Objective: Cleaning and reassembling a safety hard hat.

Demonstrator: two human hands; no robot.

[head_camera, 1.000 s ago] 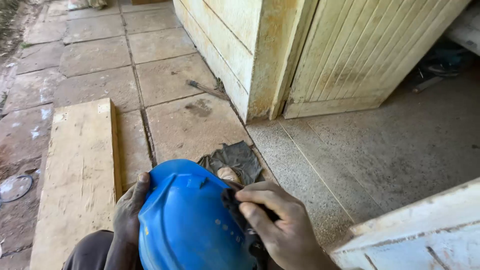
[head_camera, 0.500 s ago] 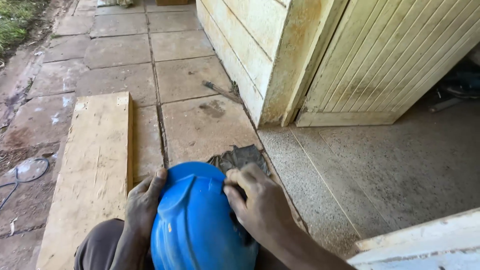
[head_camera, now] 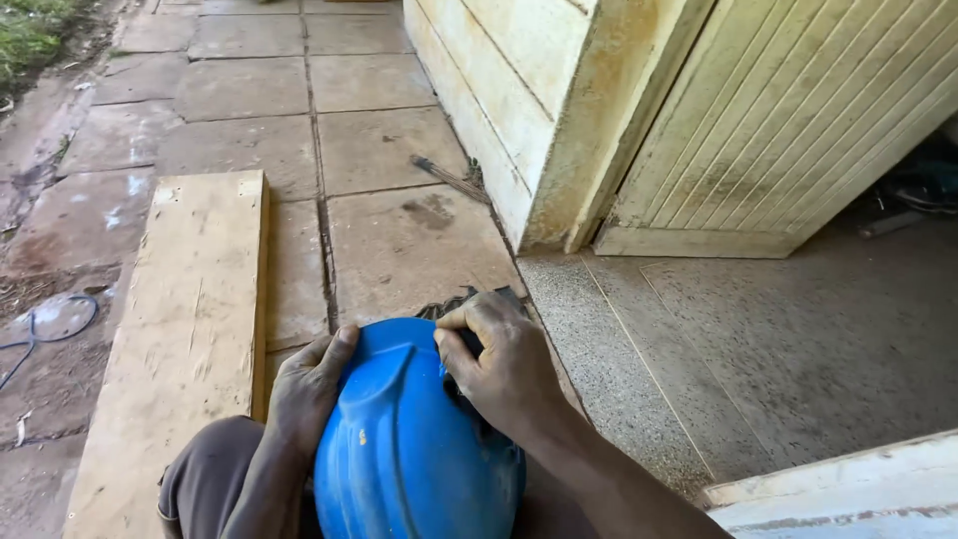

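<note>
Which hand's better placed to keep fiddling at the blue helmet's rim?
Likely right hand: its fingertips pinch the rim of the blue plastic hard hat. Left hand only braces the shell's side.

Paved floor (head_camera: 389, 150) — wooden plank (head_camera: 180, 339) lying flat.

Soft, even daylight, faint shadows, sharp focus, slight wide-angle edge stretch.
</note>
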